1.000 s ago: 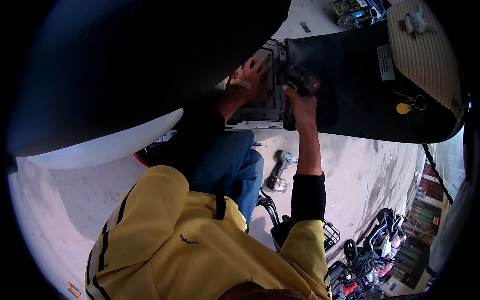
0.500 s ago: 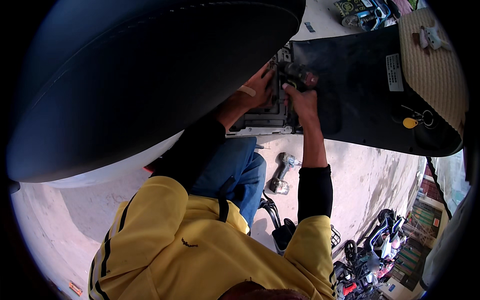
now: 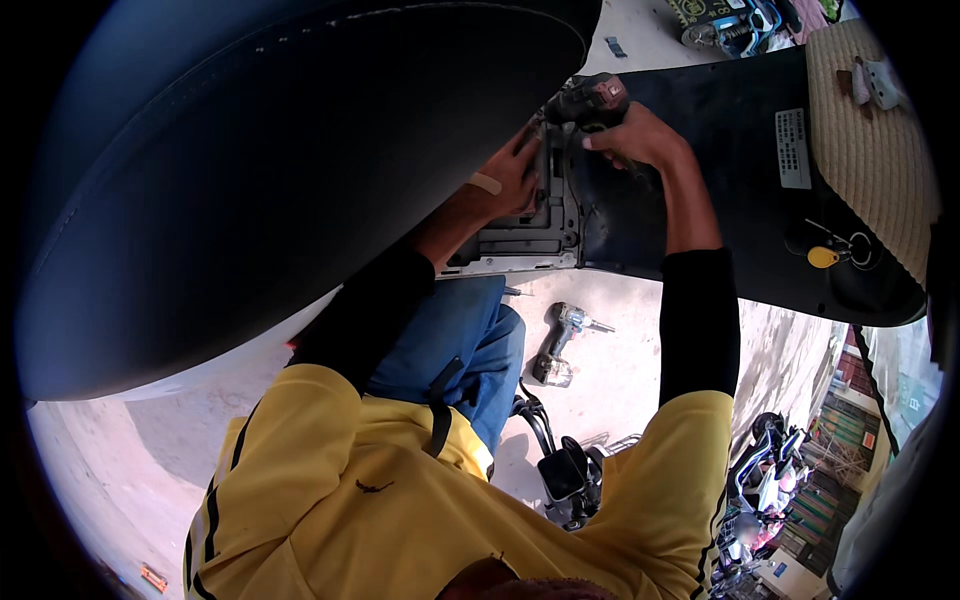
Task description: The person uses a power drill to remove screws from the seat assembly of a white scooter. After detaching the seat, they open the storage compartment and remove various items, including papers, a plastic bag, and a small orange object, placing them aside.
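My right hand [image 3: 640, 140] is shut on a dark power drill [image 3: 590, 98], whose nose points left toward the upper part of a metal frame [image 3: 525, 248] beside the black seat [image 3: 280, 180]. My left hand [image 3: 510, 175], with a tan plaster on it, rests on that frame with fingers apart, just below the drill's nose; some fingertips are shadowed. To the right of the frame is a black molded panel [image 3: 730, 210]. A second power tool [image 3: 558, 350] lies on the ground below.
Keys with a yellow fob [image 3: 823, 256] lie on the panel beside a woven mat [image 3: 855, 170]. A black handlebar and mirror [image 3: 560, 470] sit below the second tool. Parked scooters [image 3: 765, 480] line the lower right; another vehicle [image 3: 730, 25] stands at top right.
My right hand and the drill have moved up, and my right forearm has swung rightward. The seat now fills more of the lower left. My left hand stays on the frame.
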